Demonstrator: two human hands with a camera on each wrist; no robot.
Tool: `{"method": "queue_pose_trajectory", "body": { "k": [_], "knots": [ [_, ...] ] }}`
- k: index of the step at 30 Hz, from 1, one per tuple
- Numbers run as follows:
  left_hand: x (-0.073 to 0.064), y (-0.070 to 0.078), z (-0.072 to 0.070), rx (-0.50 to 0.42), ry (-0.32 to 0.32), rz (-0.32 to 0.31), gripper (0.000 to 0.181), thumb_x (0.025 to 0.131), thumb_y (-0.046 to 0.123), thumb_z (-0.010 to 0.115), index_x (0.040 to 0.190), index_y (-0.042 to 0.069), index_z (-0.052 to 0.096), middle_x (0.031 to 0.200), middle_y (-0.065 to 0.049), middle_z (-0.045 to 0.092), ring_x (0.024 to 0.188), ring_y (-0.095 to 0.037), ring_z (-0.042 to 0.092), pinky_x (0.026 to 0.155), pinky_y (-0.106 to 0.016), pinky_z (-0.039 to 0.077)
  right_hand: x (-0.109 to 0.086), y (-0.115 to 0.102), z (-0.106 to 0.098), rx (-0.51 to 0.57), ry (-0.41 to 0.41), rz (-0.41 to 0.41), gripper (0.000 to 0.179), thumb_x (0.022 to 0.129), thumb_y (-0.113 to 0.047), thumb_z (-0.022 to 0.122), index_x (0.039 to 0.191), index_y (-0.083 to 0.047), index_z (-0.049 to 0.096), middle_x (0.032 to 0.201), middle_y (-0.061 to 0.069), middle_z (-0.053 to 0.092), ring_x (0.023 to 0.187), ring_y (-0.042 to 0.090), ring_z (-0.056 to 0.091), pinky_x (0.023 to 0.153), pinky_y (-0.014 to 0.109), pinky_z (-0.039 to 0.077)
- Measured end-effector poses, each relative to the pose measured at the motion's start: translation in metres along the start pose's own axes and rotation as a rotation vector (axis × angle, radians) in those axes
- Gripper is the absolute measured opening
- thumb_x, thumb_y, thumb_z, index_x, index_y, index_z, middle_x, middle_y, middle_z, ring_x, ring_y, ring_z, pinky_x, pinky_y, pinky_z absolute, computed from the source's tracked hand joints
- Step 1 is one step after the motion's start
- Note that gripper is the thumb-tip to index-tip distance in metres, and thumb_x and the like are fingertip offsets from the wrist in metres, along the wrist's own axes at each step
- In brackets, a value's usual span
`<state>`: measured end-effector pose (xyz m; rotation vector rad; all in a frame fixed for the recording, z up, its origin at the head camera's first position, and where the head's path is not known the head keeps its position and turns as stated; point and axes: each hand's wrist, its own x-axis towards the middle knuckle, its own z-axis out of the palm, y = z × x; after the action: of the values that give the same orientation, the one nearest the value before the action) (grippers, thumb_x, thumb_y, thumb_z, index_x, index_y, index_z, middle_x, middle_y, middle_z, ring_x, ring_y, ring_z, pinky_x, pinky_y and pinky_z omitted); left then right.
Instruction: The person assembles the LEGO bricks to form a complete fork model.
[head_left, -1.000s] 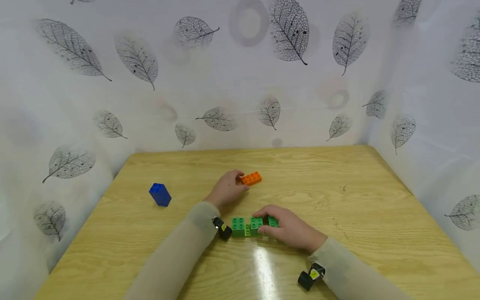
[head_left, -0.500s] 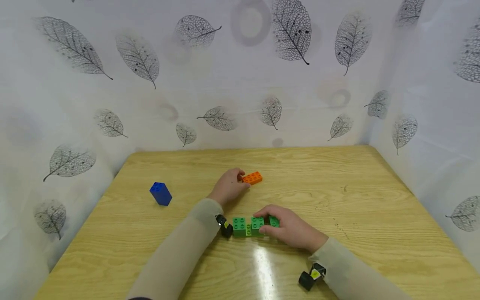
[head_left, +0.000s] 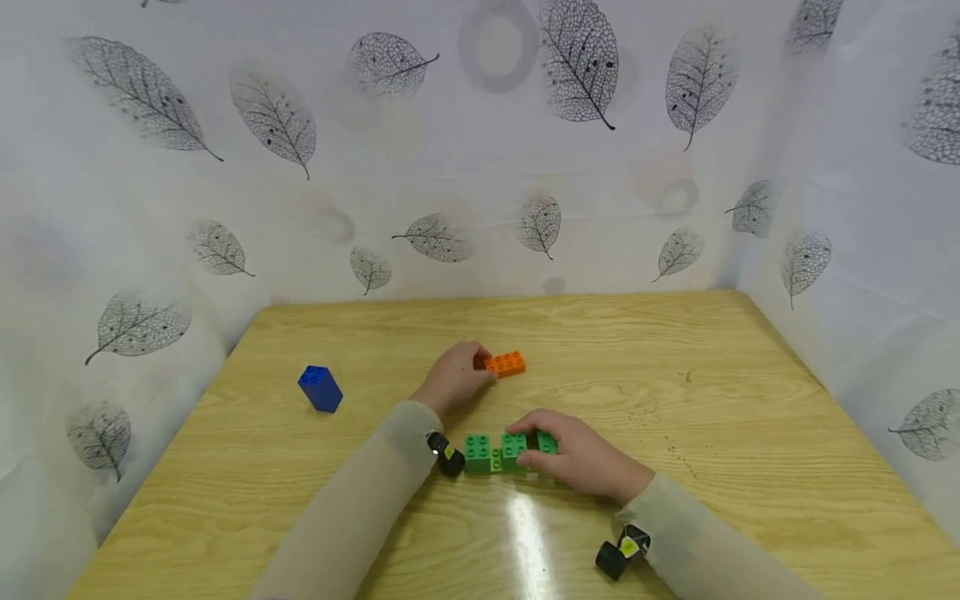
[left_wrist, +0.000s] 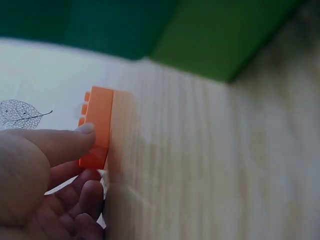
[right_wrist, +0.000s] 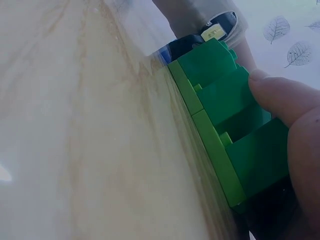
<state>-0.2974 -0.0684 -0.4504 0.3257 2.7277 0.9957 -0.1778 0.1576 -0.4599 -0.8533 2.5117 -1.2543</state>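
My left hand (head_left: 456, 377) pinches the left end of an orange building brick (head_left: 506, 364) on the table, studs up in the head view. In the left wrist view its thumb (left_wrist: 70, 143) presses the side of the brick. Nearer to me, my right hand (head_left: 573, 454) grips the middle dark green brick (head_left: 513, 452) of a low row. Three dark green bricks stand spaced apart there on two light green bricks (right_wrist: 215, 155) laid end to end. The right-hand green brick (head_left: 547, 443) is partly hidden under my right hand.
A tall blue brick block (head_left: 321, 389) stands at the left of the wooden table (head_left: 645, 350). Leaf-patterned cloth (head_left: 480, 150) encloses the back and sides. A wrist camera (head_left: 446, 454) on my left arm sits right beside the green row.
The orange brick has turned slightly in my left hand, its far right end swinging a little toward me. My right hand and the green row have stayed put.
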Motion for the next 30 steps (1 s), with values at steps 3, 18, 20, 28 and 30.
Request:
{"method": "queue_pose_trajectory", "body": {
  "k": [3, 18, 20, 28, 30],
  "knots": [
    [-0.006, -0.002, -0.002, -0.007, -0.033, 0.006, 0.031, 0.092, 0.031, 0.075, 0.118, 0.015, 0.066, 0.106, 0.000, 0.061, 0.098, -0.020, 0.056, 0.090, -0.040, 0.047, 0.001, -0.001, 0.000, -0.012, 0.006, 0.006, 0.039, 0.097, -0.044, 0.067, 0.133, -0.030, 0.062, 0.123, -0.018, 0.061, 0.110, 0.010, 0.058, 0.099, 0.042, 0.047],
    [-0.046, -0.003, -0.004, -0.087, -0.189, 0.057, 0.023, 0.088, 0.026, 0.077, 0.109, 0.024, 0.066, 0.101, 0.005, 0.064, 0.094, -0.018, 0.059, 0.085, -0.039, 0.047, -0.003, -0.001, 0.000, -0.064, 0.055, -0.020, 0.045, 0.095, -0.047, 0.067, 0.133, -0.024, 0.064, 0.115, -0.019, 0.062, 0.097, 0.007, 0.059, 0.087, 0.036, 0.050],
    [-0.051, -0.003, -0.004, -0.101, -0.214, 0.072, 0.023, 0.087, 0.024, 0.078, 0.107, 0.023, 0.067, 0.099, 0.005, 0.065, 0.093, -0.018, 0.059, 0.086, -0.040, 0.047, -0.004, -0.004, -0.001, -0.073, 0.069, -0.034, 0.046, 0.095, -0.049, 0.067, 0.134, -0.025, 0.065, 0.114, -0.019, 0.061, 0.094, 0.007, 0.059, 0.084, 0.035, 0.050],
    [-0.059, -0.003, -0.008, -0.011, -0.297, 0.169, 0.019, 0.089, 0.028, 0.079, 0.105, 0.024, 0.069, 0.099, 0.009, 0.065, 0.096, -0.014, 0.059, 0.092, -0.040, 0.048, -0.003, -0.014, -0.003, -0.040, 0.106, -0.087, 0.042, 0.094, -0.050, 0.067, 0.130, -0.027, 0.067, 0.111, -0.018, 0.063, 0.091, 0.008, 0.060, 0.080, 0.034, 0.052],
    [-0.063, -0.003, -0.009, -0.006, -0.322, 0.174, 0.015, 0.092, 0.023, 0.075, 0.106, 0.024, 0.069, 0.103, 0.010, 0.065, 0.101, -0.014, 0.059, 0.095, -0.041, 0.047, -0.003, -0.016, -0.003, -0.027, 0.103, -0.097, 0.043, 0.095, -0.049, 0.067, 0.130, -0.026, 0.067, 0.111, -0.018, 0.063, 0.091, 0.009, 0.060, 0.079, 0.033, 0.052]
  ]
}}
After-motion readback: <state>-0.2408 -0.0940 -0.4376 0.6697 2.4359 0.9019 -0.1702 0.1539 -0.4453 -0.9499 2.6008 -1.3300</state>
